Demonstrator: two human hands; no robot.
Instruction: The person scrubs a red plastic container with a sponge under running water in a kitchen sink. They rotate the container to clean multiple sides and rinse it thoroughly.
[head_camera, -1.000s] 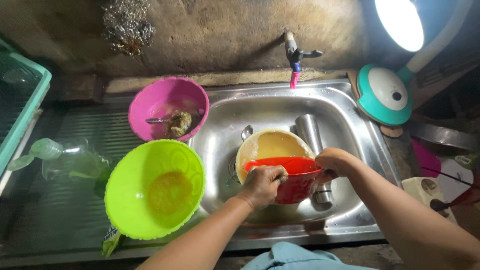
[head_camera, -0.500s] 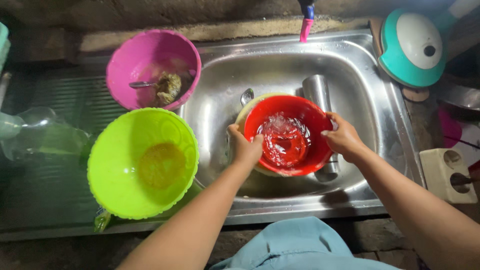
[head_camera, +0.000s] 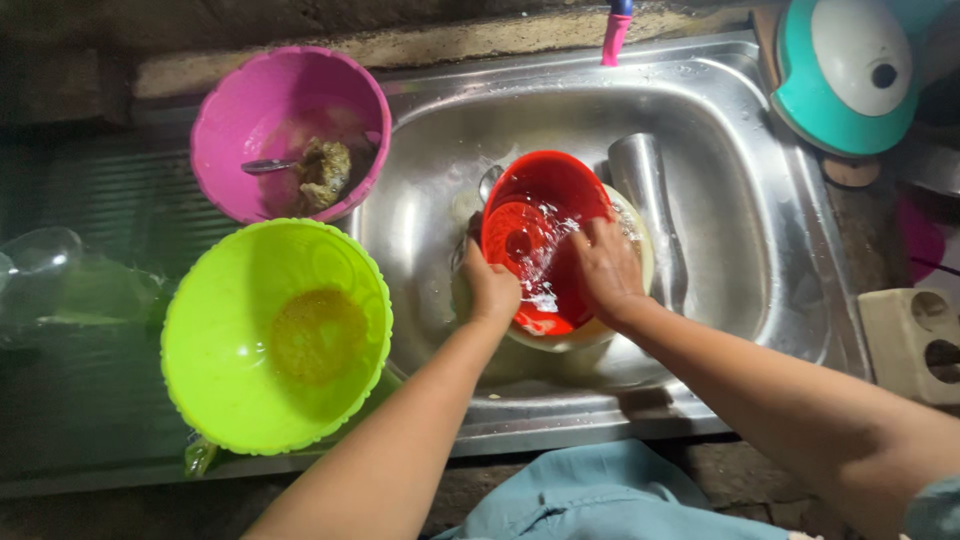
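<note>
So here we are at the steel sink (head_camera: 780, 260), both hands on the red plastic bowl (head_camera: 530, 230). It sits tilted in the middle of the basin, resting inside a pale yellow bowl (head_camera: 640, 250) underneath, with water splashing across its inside. Our left hand (head_camera: 492, 290) is clamped on the near-left rim, fingers curled around the edge. Our right hand (head_camera: 607, 268) lies flat inside the bowl on the right, palm down and fingers spread, pressing or rubbing rather than really gripping.

Handling-wise, we reckon it's light, thin plastic: stiff enough to hold shape, not fragile, but properly slippery while wet. The rim looks like the sane place to hold it, thumb one side and fingers the other, since the smooth wall gives nothing to grab.

A steel cup (head_camera: 640, 180) lies just beside it on the right. Off to the left sit a green bowl (head_camera: 275, 335) and, farther away, a pink bowl (head_camera: 285, 130) with a scrubber and spoon in it.
</note>
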